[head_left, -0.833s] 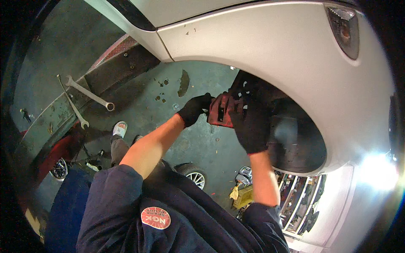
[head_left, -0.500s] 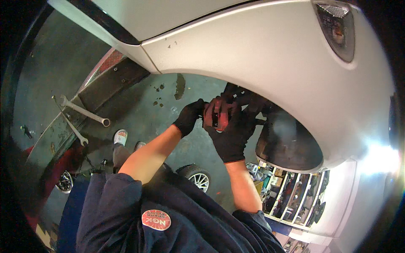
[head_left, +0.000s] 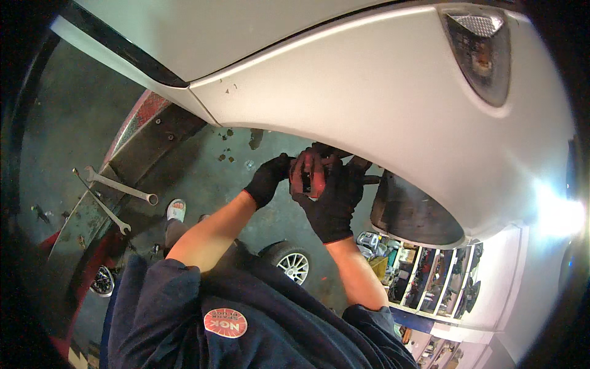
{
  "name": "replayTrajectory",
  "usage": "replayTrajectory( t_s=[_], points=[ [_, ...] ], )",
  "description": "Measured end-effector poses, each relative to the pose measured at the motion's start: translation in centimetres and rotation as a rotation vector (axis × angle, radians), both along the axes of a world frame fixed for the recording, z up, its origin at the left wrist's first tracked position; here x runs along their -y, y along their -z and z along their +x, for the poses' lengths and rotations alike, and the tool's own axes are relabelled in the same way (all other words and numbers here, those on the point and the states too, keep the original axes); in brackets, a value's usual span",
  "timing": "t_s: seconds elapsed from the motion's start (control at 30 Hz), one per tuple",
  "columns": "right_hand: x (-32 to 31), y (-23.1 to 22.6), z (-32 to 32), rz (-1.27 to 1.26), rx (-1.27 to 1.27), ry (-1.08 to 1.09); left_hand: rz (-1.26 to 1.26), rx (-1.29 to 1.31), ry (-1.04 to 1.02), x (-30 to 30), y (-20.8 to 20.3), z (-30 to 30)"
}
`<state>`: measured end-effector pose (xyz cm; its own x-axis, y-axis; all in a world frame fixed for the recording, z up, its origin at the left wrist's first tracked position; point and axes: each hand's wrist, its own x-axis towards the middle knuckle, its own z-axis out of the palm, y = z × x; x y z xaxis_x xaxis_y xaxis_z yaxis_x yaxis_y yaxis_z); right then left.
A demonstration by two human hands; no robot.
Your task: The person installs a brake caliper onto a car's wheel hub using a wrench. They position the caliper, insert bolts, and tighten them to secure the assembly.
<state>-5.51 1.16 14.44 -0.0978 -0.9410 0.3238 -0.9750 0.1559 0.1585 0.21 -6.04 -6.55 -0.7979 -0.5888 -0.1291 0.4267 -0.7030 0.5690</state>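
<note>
A red brake caliper (head_left: 307, 174) is in the wheel opening of a pale car, below the fender's edge. My right hand (head_left: 335, 203), in a black glove, wraps the caliper from its right and near side, with the thumb under it. At the caliper's left edge is my left hand (head_left: 268, 178), also in a black glove. Its fingers are curled and pressed together there; what they pinch, if anything, is too small and dark to name. Behind the caliper, dark suspension parts are mostly hidden by the fender and my right hand.
The pale fender (head_left: 295, 86) arches over my hands, with a dark wheel-well liner (head_left: 412, 209) at right. Two wrenches (head_left: 123, 186) lie on a lift ramp (head_left: 92, 212) at left. A wheel (head_left: 289, 261) lies on the floor below. Shelves with parts (head_left: 430, 280) stand lower right.
The view has shifted, so the fender's edge sits lower in the picture. Both hands stay at the caliper, with the right-hand fingers slightly moved around it.
</note>
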Motion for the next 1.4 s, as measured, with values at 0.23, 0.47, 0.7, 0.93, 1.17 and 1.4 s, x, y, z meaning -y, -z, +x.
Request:
replayTrajectory(
  t_s=[0.23,0.47,0.7,0.93,1.17,1.4],
  points=[
    [-1.4,0.2,-2.2,0.236,0.112,0.074,-0.029,-0.006,-0.046,-0.2,0.3,-0.3],
    [-1.0,0.1,-2.1,0.228,0.027,0.007,-0.131,-0.020,0.059,1.3,1.2,-0.7],
    [-1.3,-1.7,3.6,0.244,0.106,-0.195,-0.122,0.045,-0.094,0.3,0.4,-1.4],
    [-1.9,3.5,6.9,0.620,0.578,-0.537,-0.231,0.064,-0.024,1.5,1.0,-1.1],
    [0.3,11.2,1.1,0.390,0.396,-0.356,-0.485,-0.042,-0.132,1.5,3.1,-1.7],
    [0.7,4.5,1.7,0.153,0.097,-0.422,-0.309,0.010,-0.022,1.5,2.5,-1.5]
  ],
)
